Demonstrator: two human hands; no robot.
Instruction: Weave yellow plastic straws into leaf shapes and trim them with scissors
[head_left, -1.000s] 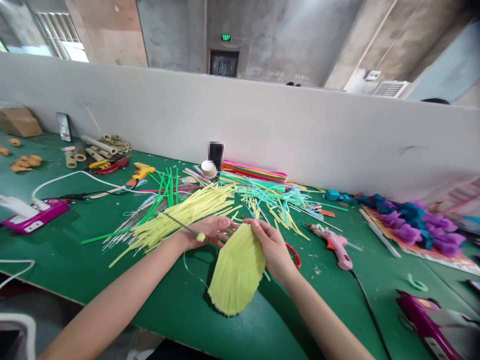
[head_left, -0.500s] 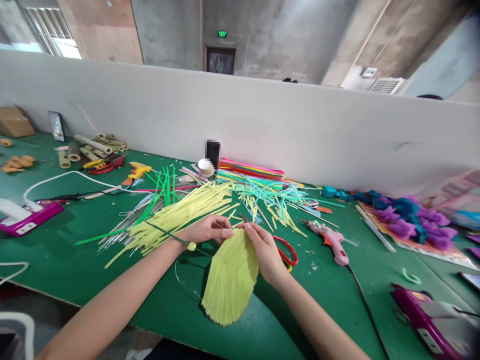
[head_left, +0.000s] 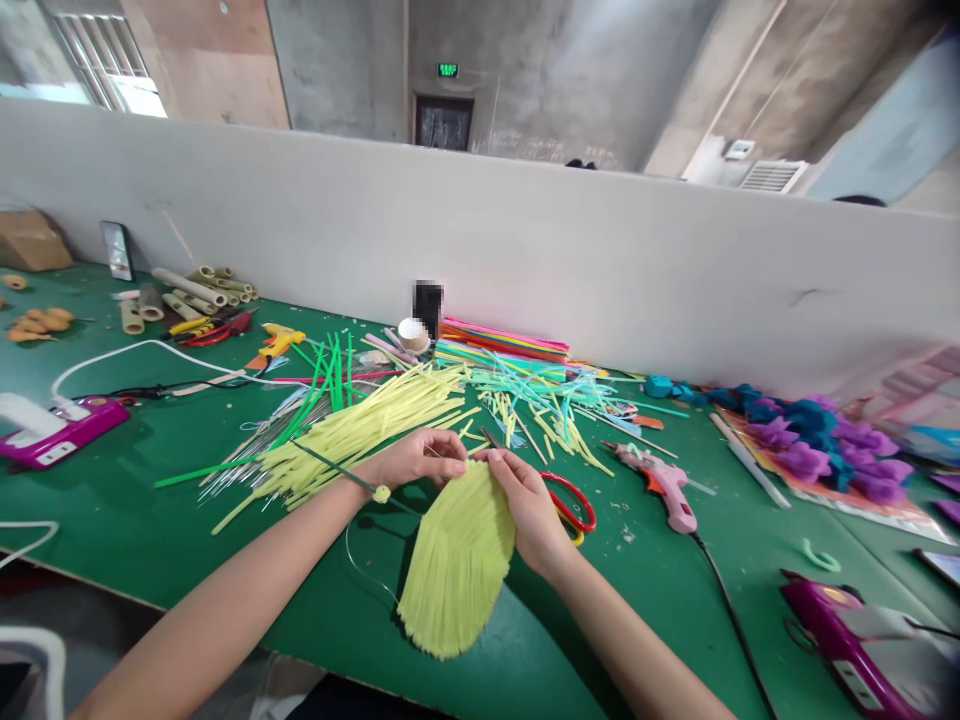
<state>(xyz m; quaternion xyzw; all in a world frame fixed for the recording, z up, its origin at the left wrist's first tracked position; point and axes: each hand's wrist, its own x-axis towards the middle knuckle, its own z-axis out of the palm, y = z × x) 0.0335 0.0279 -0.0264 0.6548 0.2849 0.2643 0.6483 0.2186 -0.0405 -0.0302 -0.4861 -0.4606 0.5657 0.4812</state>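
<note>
A flat yellow-green petal-shaped piece made of pipe cleaners laid side by side point(head_left: 456, 565) hangs below my hands. My right hand point(head_left: 529, 505) pinches its upper right edge between thumb and fingers. At its top left corner, my left hand point(head_left: 424, 458) is closed in a pinch on a thin wire point(head_left: 358, 566), which loops down to the piece's lower left edge. A dark green stem with a small yellow bud point(head_left: 382, 494) crosses my left wrist. Red-handled scissors point(head_left: 589, 505) lie partly hidden behind my right hand.
Yellow pipe cleaners point(head_left: 375, 415) are heaped behind my left hand, with blue-green ones point(head_left: 517, 380) farther back. A pink glue gun point(head_left: 667, 485) lies at right, a yellow one point(head_left: 281, 340) at back left. Purple power strips point(head_left: 75, 432) sit at both sides. A white partition point(head_left: 315, 230) bounds the table.
The petal-shaped piece has swung slightly left and down at its lower end. Both hands keep their pinches in nearly the same place.
</note>
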